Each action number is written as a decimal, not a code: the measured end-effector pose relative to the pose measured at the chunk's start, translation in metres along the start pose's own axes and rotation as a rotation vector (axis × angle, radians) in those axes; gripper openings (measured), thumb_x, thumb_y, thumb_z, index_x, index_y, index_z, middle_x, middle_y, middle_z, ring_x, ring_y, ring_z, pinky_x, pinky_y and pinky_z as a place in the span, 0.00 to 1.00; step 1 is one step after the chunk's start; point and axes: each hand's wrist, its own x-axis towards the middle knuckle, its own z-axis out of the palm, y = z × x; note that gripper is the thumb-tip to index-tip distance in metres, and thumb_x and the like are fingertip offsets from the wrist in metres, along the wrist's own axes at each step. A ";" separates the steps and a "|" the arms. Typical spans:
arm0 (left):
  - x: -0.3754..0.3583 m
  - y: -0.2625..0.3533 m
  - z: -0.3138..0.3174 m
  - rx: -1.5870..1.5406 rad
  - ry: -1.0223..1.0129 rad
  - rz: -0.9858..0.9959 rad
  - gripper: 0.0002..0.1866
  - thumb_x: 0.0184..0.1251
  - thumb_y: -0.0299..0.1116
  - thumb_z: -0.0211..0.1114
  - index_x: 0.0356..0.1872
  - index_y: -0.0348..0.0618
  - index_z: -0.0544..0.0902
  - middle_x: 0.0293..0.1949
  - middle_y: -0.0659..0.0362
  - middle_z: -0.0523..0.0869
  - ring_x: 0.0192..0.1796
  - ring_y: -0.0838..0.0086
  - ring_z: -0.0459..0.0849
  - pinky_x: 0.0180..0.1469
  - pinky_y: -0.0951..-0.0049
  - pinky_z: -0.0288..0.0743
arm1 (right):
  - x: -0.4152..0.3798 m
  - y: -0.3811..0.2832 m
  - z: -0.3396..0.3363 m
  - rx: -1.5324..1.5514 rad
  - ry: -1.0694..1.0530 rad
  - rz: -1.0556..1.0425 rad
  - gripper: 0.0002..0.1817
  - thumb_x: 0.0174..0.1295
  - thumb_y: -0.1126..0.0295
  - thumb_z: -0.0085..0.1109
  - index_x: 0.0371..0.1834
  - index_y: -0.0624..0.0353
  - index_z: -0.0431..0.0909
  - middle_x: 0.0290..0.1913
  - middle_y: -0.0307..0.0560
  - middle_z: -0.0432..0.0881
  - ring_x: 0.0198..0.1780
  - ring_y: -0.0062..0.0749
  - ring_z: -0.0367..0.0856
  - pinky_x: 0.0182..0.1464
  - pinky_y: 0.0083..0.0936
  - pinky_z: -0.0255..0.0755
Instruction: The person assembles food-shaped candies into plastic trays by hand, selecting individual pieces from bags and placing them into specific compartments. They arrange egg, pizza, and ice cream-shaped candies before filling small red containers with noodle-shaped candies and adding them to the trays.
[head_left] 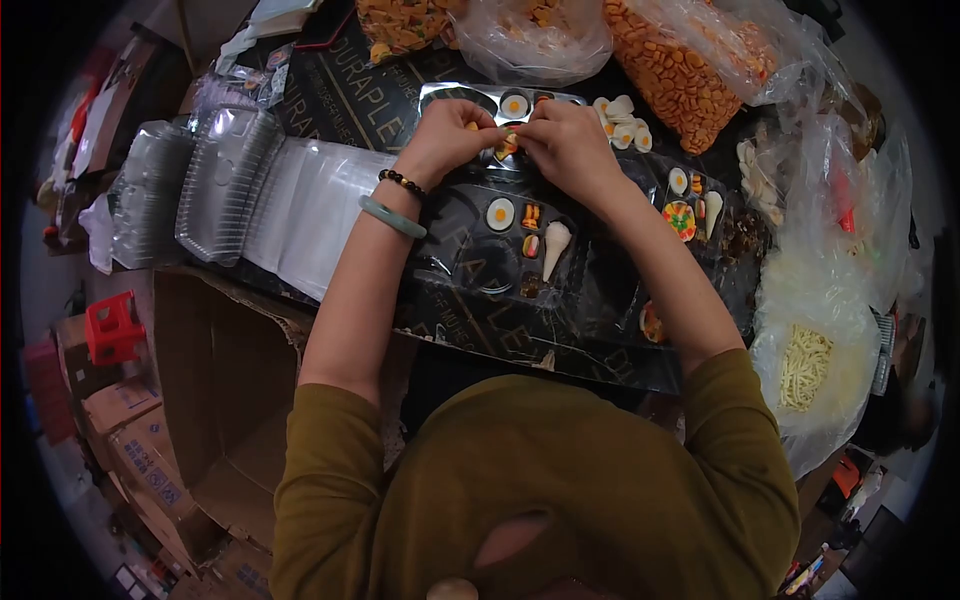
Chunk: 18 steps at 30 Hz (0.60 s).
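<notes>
Piece: small round pizza-like disc, red, yellow and green (507, 144), held over the silvery-transparent moulded plastic tray (434, 91), your landmark here.
Left hand: yours (452, 132), fingertips drawn together at the disc's left edge; you cannot tell whether they pinch it or only steady it.
Right hand: yours (572, 146), thumb and fingertips grasping the disc's right edge.
Weight and feel: likely very light and fairly stiff, perhaps moulded resin; the surface may be slick, and its raised bits could chip if you squeeze hard.
Where to hold: opposite sides of the rim, leaving the decorated face untouched.
Tray wall: probably thin and springy, so it may flex under pressure; take it by the outer lip.
Egg pieces: white-and-yellow fried-egg shape (515, 105) inside the landmark tray, with a loose cluster of white-and-yellow pieces (622, 124) just to its right.
White cone: tapering drumstick-like piece (555, 250), nearer you than the landmark tray; probably safest held by its thick end.
Black board lettering: gold capitals on the black printed sheet (345, 120), left of the landmark tray, read "URAPLE" in part; the smaller words are too blurred.
Brands: none you can confirm.
</notes>
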 end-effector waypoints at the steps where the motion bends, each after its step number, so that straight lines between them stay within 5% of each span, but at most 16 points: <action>1: -0.005 0.005 -0.002 0.068 -0.006 0.016 0.12 0.47 0.31 0.75 0.31 0.37 0.85 0.27 0.59 0.86 0.28 0.77 0.83 0.33 0.77 0.76 | -0.001 0.002 -0.003 -0.009 -0.002 0.034 0.05 0.51 0.71 0.67 0.32 0.54 0.86 0.32 0.39 0.79 0.38 0.36 0.79 0.43 0.34 0.67; 11: -0.003 0.003 0.005 0.260 0.036 0.076 0.14 0.51 0.31 0.73 0.37 0.35 0.84 0.31 0.57 0.86 0.33 0.77 0.83 0.37 0.76 0.77 | -0.003 0.003 0.003 -0.196 -0.025 0.014 0.06 0.52 0.68 0.67 0.31 0.55 0.85 0.31 0.40 0.79 0.36 0.37 0.79 0.39 0.36 0.66; 14: -0.006 0.001 0.001 -0.040 0.059 0.113 0.17 0.55 0.28 0.69 0.46 0.33 0.82 0.38 0.56 0.86 0.38 0.78 0.83 0.41 0.78 0.77 | -0.001 0.000 -0.007 -0.107 -0.034 0.057 0.06 0.52 0.68 0.66 0.33 0.56 0.85 0.32 0.41 0.79 0.35 0.39 0.79 0.38 0.37 0.66; 15: -0.009 0.008 -0.003 -0.067 0.004 0.112 0.21 0.60 0.22 0.64 0.56 0.30 0.77 0.45 0.55 0.85 0.44 0.78 0.83 0.46 0.79 0.77 | 0.000 -0.001 -0.010 -0.023 -0.048 0.111 0.09 0.57 0.69 0.65 0.39 0.58 0.85 0.34 0.42 0.80 0.34 0.35 0.80 0.38 0.33 0.69; 18: -0.026 0.032 0.001 -0.248 -0.038 0.080 0.23 0.62 0.18 0.61 0.60 0.30 0.74 0.46 0.54 0.84 0.46 0.77 0.83 0.48 0.80 0.78 | 0.005 -0.006 -0.004 0.570 -0.005 0.451 0.11 0.61 0.68 0.63 0.45 0.59 0.85 0.35 0.41 0.81 0.35 0.26 0.80 0.38 0.25 0.71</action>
